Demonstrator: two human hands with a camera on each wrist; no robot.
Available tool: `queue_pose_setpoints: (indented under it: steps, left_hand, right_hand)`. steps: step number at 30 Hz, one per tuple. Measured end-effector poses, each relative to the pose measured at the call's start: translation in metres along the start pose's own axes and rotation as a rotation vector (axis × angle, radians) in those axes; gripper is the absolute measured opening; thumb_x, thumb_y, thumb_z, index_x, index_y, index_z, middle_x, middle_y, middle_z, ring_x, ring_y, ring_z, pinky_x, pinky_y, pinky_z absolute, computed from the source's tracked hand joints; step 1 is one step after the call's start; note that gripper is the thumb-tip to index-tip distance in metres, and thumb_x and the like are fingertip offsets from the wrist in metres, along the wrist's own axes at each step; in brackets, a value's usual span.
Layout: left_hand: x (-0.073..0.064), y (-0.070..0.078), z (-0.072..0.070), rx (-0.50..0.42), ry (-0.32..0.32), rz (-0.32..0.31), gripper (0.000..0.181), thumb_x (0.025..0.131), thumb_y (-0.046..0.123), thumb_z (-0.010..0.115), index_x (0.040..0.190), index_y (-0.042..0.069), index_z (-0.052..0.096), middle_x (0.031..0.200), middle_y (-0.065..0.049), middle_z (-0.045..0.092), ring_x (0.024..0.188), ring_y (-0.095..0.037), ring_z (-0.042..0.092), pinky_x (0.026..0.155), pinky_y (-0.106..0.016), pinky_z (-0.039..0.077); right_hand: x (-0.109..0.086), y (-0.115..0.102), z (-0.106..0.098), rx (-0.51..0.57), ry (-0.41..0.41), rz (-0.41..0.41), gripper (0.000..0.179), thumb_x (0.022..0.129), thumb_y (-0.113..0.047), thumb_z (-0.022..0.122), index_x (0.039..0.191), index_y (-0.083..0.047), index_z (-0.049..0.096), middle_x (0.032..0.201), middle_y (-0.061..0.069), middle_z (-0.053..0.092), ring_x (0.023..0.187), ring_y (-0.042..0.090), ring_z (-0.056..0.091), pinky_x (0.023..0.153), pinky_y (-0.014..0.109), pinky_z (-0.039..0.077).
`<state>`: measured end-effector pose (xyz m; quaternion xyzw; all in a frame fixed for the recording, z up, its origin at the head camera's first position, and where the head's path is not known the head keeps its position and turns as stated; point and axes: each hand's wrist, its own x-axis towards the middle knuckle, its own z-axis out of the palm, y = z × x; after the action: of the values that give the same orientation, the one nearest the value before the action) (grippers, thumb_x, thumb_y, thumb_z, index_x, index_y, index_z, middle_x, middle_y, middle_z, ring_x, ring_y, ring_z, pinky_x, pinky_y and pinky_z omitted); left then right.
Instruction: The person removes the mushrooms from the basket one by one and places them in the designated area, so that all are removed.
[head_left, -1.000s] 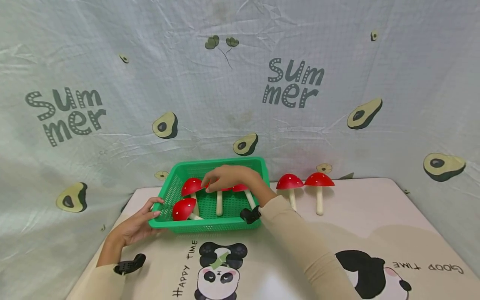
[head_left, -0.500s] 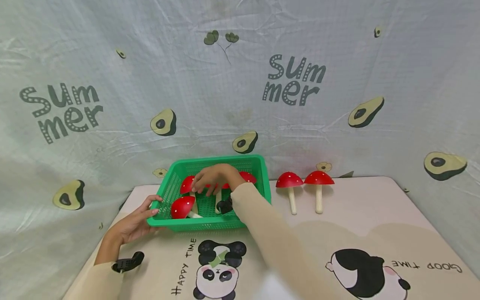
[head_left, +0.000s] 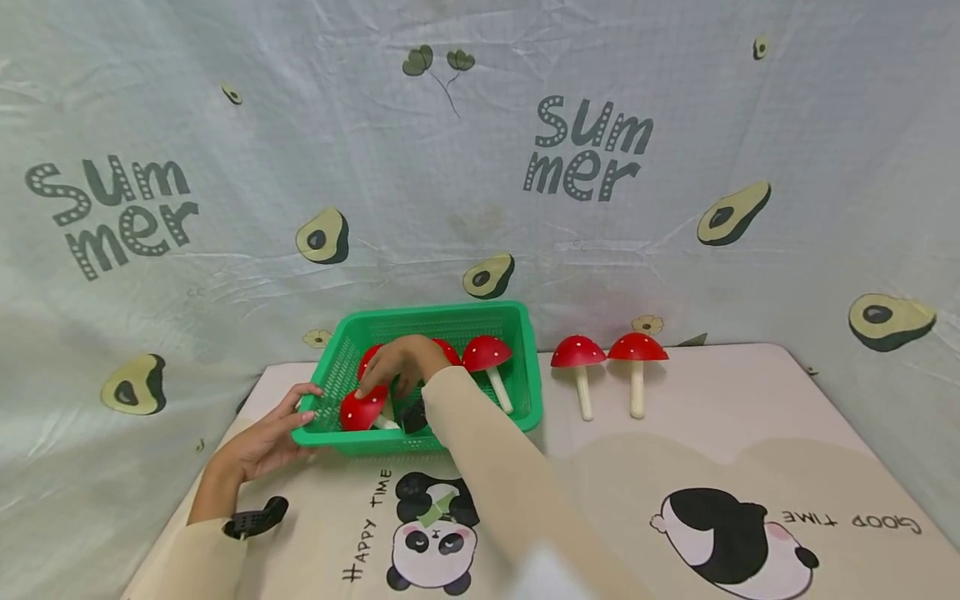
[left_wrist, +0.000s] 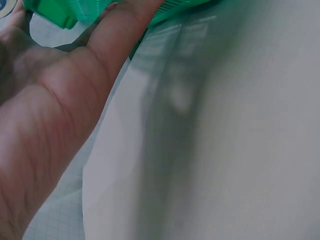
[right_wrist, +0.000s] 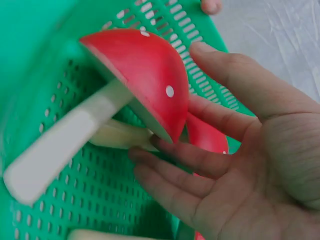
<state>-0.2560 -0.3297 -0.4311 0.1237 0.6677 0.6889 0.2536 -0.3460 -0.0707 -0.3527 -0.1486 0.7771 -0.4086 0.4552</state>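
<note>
A green plastic basket (head_left: 531,375) with perforated sides holds several toy mushrooms with red, white-dotted caps and pale stems. My left hand (head_left: 262,440) grips the basket's left end, fingers over the rim; the left wrist view shows this hand (left_wrist: 70,85) against the green plastic. Inside the basket, my right hand (head_left: 405,358) reaches to the front-left mushroom (head_left: 360,410). Close up, the right hand (right_wrist: 240,160) has its fingers and thumb spread around the mushroom's cap (right_wrist: 145,75), fingertips right at its edge. Another mushroom (head_left: 487,353) lies at the basket's right side.
Two more mushrooms, one (head_left: 577,354) nearer the basket and one (head_left: 637,350) farther right, lie on the table. A printed cloth (head_left: 420,217) hangs behind. The pale table cover (head_left: 600,500) carries panda drawings.
My right hand has moved left and down across the basket to the front-left mushroom, uncovering the right-hand mushroom. My left hand stays on the basket's left end.
</note>
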Motion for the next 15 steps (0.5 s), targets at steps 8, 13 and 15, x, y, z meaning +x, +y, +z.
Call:
queue_pose_setpoints:
  steps: [8,13,15]
  left_hand:
    - [0.001,0.003,-0.001,-0.005,-0.027,0.012,0.033,0.110,0.011,0.037,0.127,0.040,0.039,0.138,-0.013,0.020,0.105,-0.018,0.061,0.089,-0.039,0.053]
    - [0.000,0.001,-0.002,-0.024,-0.070,0.025,0.033,0.111,0.010,0.034,0.127,0.038,0.040,0.135,-0.007,0.031,0.104,-0.017,0.063,0.091,-0.040,0.053]
    - [0.000,0.000,-0.003,-0.036,-0.080,0.031,0.034,0.111,0.009,0.034,0.128,0.038,0.040,0.135,-0.006,0.033,0.104,-0.017,0.063,0.091,-0.040,0.053]
  right_hand:
    - [0.005,-0.004,0.007,-0.004,0.024,0.023,0.059,0.087,-0.017,0.081,0.140,-0.010,0.058,0.150,0.008,0.046,0.135,0.038,0.048,0.107,0.046,0.045]
    - [0.000,-0.009,0.018,-0.153,0.054,0.057,0.064,0.085,-0.025,0.083,0.143,-0.016,0.056,0.148,0.002,0.048,0.132,0.034,0.052,0.102,0.040,0.049]
    - [-0.002,-0.010,0.021,-0.208,0.055,0.065,0.068,0.086,-0.029,0.082,0.147,-0.018,0.052,0.150,0.000,0.046,0.133,0.030,0.052,0.102,0.038,0.049]
